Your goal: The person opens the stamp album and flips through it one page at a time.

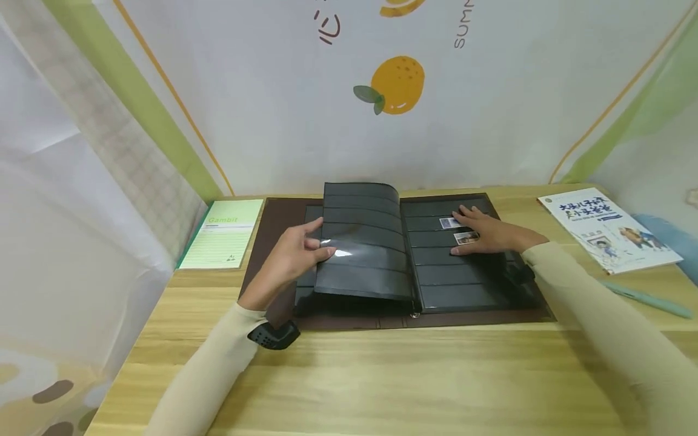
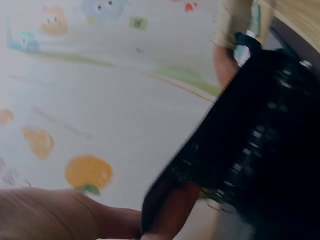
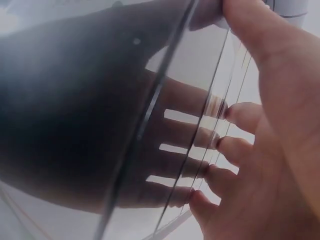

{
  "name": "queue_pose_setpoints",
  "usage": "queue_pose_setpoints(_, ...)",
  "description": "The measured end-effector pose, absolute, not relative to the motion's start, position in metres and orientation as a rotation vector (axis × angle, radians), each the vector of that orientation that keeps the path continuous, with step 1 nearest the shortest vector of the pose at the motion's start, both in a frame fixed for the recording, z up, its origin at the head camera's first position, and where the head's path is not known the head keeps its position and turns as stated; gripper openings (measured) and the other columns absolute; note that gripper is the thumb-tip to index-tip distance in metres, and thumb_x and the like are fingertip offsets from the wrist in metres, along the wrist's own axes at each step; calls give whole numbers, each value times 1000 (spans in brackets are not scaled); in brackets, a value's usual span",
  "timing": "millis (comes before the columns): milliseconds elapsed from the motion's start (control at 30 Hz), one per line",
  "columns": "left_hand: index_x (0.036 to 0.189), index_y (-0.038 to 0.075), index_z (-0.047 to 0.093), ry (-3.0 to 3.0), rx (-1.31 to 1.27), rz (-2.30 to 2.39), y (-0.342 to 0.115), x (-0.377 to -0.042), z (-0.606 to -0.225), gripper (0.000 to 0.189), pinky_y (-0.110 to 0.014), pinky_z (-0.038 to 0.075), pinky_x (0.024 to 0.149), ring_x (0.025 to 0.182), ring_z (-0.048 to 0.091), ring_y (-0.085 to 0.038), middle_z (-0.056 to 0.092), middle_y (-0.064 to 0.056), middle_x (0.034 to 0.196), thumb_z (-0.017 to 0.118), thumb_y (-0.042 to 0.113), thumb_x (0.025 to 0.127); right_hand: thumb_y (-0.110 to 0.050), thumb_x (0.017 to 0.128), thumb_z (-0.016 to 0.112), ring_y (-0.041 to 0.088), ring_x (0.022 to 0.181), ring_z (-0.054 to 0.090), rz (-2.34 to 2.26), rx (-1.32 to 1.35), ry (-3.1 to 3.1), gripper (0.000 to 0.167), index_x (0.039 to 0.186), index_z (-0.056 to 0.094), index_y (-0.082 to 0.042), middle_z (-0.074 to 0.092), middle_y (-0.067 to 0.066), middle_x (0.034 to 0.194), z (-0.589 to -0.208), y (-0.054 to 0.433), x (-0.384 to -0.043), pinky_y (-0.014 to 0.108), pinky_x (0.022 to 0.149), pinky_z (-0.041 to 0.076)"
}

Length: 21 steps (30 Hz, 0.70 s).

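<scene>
A stamp album point(image 1: 279, 221) with a dark brown cover lies spread on the table. One black pocketed leaf point(image 1: 362, 242) stands lifted and bowed over the left side. My left hand point(image 1: 291, 255) pinches that leaf's outer edge between thumb and fingers; in the left wrist view the dark leaf point(image 2: 225, 125) passes between them. Across the album, my right hand point(image 1: 485, 235) rests on the right-hand page point(image 1: 452, 297), its fingers spread beside two small stamps point(image 1: 449, 223). The right wrist view shows the right hand's fingertips point(image 3: 240, 117) touching a glossy, reflecting page point(image 3: 60, 115).
Left of the album lies a pale green notepad point(image 1: 220, 236). To the right are a white illustrated booklet point(image 1: 608, 230) and a light green pen point(image 1: 649, 300). A fruit-printed cloth point(image 1: 283, 121) hangs behind the wooden table point(image 1: 382, 381).
</scene>
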<state>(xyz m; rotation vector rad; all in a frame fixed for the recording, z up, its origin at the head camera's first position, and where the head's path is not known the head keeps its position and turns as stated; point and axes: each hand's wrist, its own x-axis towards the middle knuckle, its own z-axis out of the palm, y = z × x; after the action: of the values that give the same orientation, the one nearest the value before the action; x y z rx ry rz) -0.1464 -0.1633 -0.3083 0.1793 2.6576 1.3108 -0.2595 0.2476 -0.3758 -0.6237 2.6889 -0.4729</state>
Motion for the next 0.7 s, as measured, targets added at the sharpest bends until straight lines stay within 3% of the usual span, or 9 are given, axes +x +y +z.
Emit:
queue_pose_setpoints(100, 160, 12, 30, 2609, 130, 1339, -177, -146, -326, 76, -26, 32, 52, 47, 45, -12, 35, 9, 52, 70, 18, 96, -60, 85, 72, 52, 154, -2, -488, -615, 2683, 110, 162, 16, -5, 3, 25, 169, -378, 247, -260, 76, 115, 11)
queue_pose_setpoints(167, 160, 12, 29, 2570, 124, 1355, -182, -147, -334, 75, -24, 31, 48, 45, 40, -10, 32, 9, 54, 69, 17, 97, -61, 85, 72, 53, 153, 0, -477, -615, 2685, 110, 162, 16, -5, 4, 25, 169, -378, 247, -260, 77, 114, 12)
queue_pose_setpoints(267, 160, 13, 29, 2519, 119, 1386, -185, -147, -337, 75, -22, 36, 48, 44, 39, -10, 30, 8, 55, 69, 16, 97, -61, 85, 72, 54, 152, 2, -456, -612, 2689, 111, 162, 16, -5, 4, 26, 168, -377, 251, -259, 78, 113, 14)
queue_pose_setpoints(400, 160, 12, 31, 2541, 137, 1373, -188, -150, -330, 75, -26, 51, 61, 48, 53, -14, 41, 9, 55, 70, 14, 96, -60, 86, 72, 54, 153, 1, -454, -622, 2690, 110, 163, 14, -7, 2, 24, 169, -375, 254, -260, 78, 112, 14)
queue_pose_setpoints(567, 160, 9, 29, 2593, 116, 1316, -207, -149, -325, 75, -26, 52, 61, 58, 60, -12, 56, 8, 61, 68, 10, 96, -62, 85, 71, 53, 153, 0, -458, -622, 2672, 111, 163, 14, -8, 2, 24, 169, -377, 251, -264, 77, 113, 13)
queue_pose_setpoints(700, 160, 5, 27, 2590, 84, 1247, -223, -148, -332, 75, -28, 58, 62, 64, 65, -8, 73, -6, 78, 68, 7, 96, -62, 85, 72, 53, 153, 1, -444, -626, 2668, 111, 163, 14, -7, 2, 25, 169, -379, 249, -265, 77, 113, 14)
